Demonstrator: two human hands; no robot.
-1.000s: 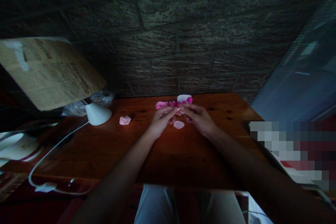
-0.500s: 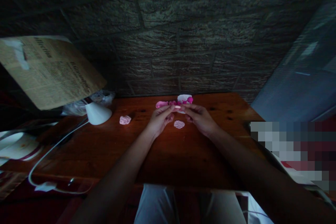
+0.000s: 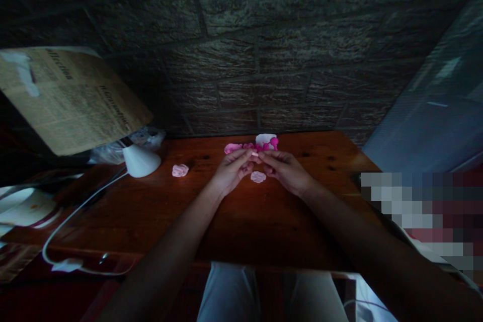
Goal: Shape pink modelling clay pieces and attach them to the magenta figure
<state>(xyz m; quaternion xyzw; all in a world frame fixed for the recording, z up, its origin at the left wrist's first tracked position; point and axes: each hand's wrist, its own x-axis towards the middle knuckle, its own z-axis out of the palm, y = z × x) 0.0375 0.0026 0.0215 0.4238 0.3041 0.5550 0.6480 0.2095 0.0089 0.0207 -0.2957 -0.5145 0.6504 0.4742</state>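
Between their fingertips, my left hand [image 3: 236, 167] and my right hand [image 3: 282, 168] both pinch a small light-pink piece of clay [image 3: 255, 154]. The two hands are held above the wooden table [image 3: 260, 226], thumbs toward each other. Below and between them lies a flat, ruffled pink clay piece [image 3: 258, 177]. A crumpled pink clay lump [image 3: 180, 170] sits off to the left. Behind the fingers are a brighter pink clay piece [image 3: 233, 148], a white piece [image 3: 265, 138] and magenta balls [image 3: 274, 142], partly hidden by my hands.
At left stands a lamp with a white base [image 3: 141, 162] and a newsprint-patterned shade [image 3: 75, 103]; its white cord [image 3: 71, 216] runs over the table's front edge. A clear plastic bag [image 3: 147, 138] lies behind it. A dark brick wall [image 3: 234, 60] rises at the back.
Both hands still hold the pink clay piece between the fingertips, with the fingers slightly shifted around it. The view has moved a little; the things on the table lie as before.
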